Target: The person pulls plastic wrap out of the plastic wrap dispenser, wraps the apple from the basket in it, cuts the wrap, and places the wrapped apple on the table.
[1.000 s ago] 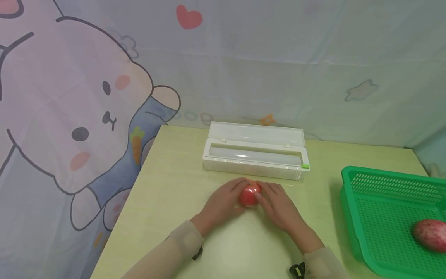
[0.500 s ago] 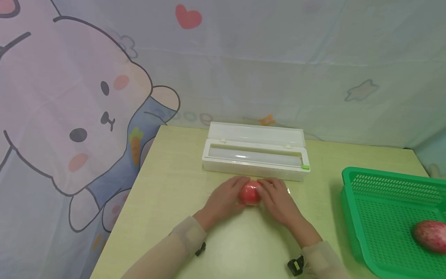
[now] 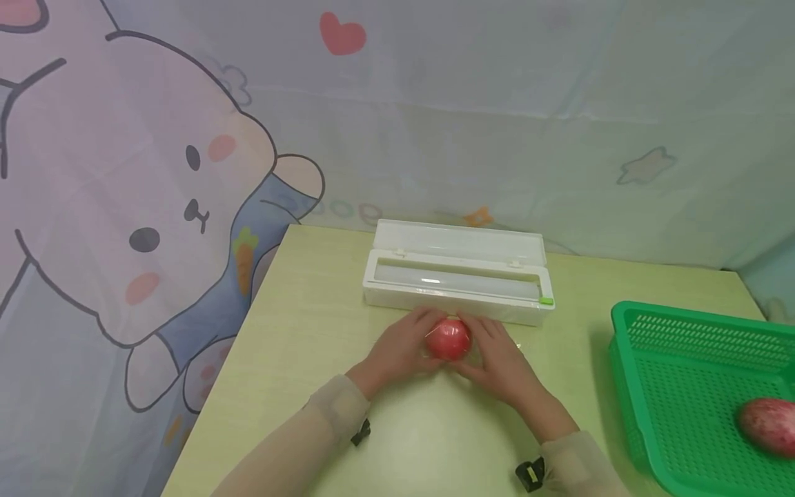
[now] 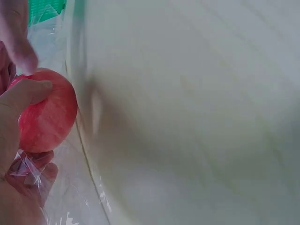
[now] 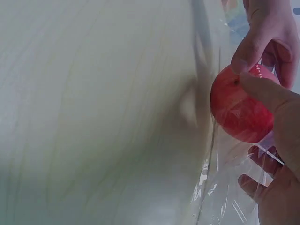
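Note:
A round red apple point(image 3: 449, 339) is on the table just in front of an opened white cling film box point(image 3: 459, 304). My left hand point(image 3: 400, 351) grips it from the left; in the left wrist view the thumb lies over the apple point(image 4: 49, 112) with fingers below. From the right, my right hand point(image 3: 502, 362) holds it too, its thumb pressing near the small dark pit of the apple point(image 5: 234, 110). Clear cling film point(image 5: 220, 187) spreads under and around the fruit, wrinkled at the fingers of both hands.
At the right stands a green plastic basket point(image 3: 640, 414) with a mottled pinkish-red oval fruit point(image 3: 770, 424) in it. The box's lid point(image 3: 459, 241) leans back, and a green slider point(image 3: 546, 301) sits at its right end. A cartoon-printed cloth point(image 3: 497, 138) hangs behind the table.
The apple and both hands have shifted slightly away from me toward the box. My right thumb has moved from the apple's right side down to its near side.

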`<state>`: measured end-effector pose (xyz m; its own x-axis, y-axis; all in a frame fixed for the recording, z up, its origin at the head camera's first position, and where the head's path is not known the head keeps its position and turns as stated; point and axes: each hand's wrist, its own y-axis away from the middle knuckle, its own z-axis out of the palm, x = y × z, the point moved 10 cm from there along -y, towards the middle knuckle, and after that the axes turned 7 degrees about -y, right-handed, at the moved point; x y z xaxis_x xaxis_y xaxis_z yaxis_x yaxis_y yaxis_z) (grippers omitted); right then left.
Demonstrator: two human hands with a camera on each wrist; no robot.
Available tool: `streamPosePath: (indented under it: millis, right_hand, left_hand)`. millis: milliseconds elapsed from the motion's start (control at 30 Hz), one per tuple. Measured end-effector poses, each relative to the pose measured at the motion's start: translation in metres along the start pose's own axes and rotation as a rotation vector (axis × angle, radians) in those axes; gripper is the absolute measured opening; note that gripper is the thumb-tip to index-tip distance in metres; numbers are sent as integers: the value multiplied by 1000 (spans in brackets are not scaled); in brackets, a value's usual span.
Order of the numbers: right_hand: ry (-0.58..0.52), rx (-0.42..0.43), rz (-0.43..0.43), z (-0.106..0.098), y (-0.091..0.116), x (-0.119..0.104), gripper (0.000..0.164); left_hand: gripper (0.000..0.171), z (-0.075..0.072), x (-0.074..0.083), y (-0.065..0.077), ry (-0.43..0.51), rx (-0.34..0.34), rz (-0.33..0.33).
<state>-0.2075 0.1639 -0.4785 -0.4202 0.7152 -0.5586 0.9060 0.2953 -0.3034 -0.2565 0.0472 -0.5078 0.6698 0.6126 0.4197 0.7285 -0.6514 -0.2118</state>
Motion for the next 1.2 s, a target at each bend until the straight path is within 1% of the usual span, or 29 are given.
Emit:
streamPosePath:
  millis: [100,167,333,433,533,567,633,700,767,900,1000,1200]
  right_hand:
    - [-3,2,-3,2,-3,3,86]
    - [-14,4,4,3,-5,6,87]
    - [-110,3,53,5,-12,18,85]
    - [-154,-5,81,5,-15,24,81]
    - [-171,-9,87,4,-18,27,79]
    - [-175,-9,85,3,-19,28,79]
    - [-186,-12,77,2,-21,27,78]
    - [-196,-19,71,1,-23,26,78]
    - [-211,-26,78,-1,-24,27,76]
    - [-235,-43,108,-2,-25,30,72]
    - [-246,-57,122,-3,-26,31,69]
    - [-246,-85,158,-5,-28,35,64]
  left_hand:
    - [78,-2,-1,-2,8,0,-10]
    - [82,-3,-2,-3,17,-14,-27]
    - [89,-4,-8,-8,48,-55,-84]
    - [86,-5,-10,-9,61,-61,-98]
    - [79,-9,-10,-11,38,-49,-84]
    - [78,-10,-9,-11,18,-41,-76]
    - [81,-14,-7,-12,-43,-20,-61]
    - [86,-18,-5,-12,-119,4,-45]
    - [88,-21,0,-11,-203,33,-19]
    - [78,-25,14,-8,-352,105,78]
    - [73,-28,25,-2,-452,163,157]
    - [75,-30,31,10,-599,282,266]
